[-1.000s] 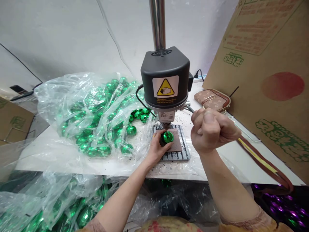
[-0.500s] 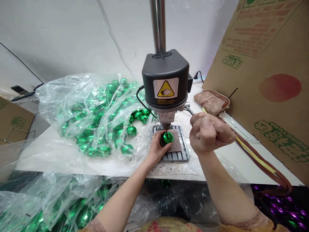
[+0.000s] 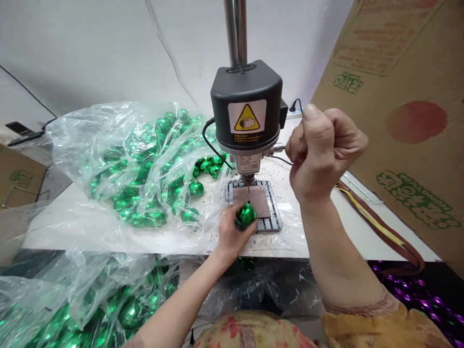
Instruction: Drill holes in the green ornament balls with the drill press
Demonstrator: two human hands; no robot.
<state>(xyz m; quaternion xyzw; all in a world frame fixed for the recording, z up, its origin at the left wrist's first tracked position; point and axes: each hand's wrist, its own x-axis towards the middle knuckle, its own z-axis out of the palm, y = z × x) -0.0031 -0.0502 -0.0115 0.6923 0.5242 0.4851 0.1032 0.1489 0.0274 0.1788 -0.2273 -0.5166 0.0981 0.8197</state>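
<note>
In the head view, my left hand [image 3: 232, 232] grips a shiny green faceted ball [image 3: 247, 215] between thumb and fingers. The ball is over the front part of the drill press base [image 3: 276, 223], in front of the bit and apart from it. A brownish square plate [image 3: 263, 205] lies on that base. Above stands the black drill press head [image 3: 246, 92] with a yellow warning label, its thin bit pointing down. To the right, my right hand [image 3: 322, 150] is closed in a fist around the press's feed lever [image 3: 279, 148], most of which the fingers hide.
A clear plastic bag [image 3: 83, 135] of green balls covers the table's left side. More bagged green balls [image 3: 130, 314] lie below the front edge. A large cardboard box [image 3: 398, 159] stands at right beside a brown strap [image 3: 384, 237]. Purple shiny balls [image 3: 413, 295] show lower right. Dark chips dot the table.
My left hand has drawn the green ball toward me, out from under the bit. My right hand has risen with the lever. The drill bit is now in plain sight.
</note>
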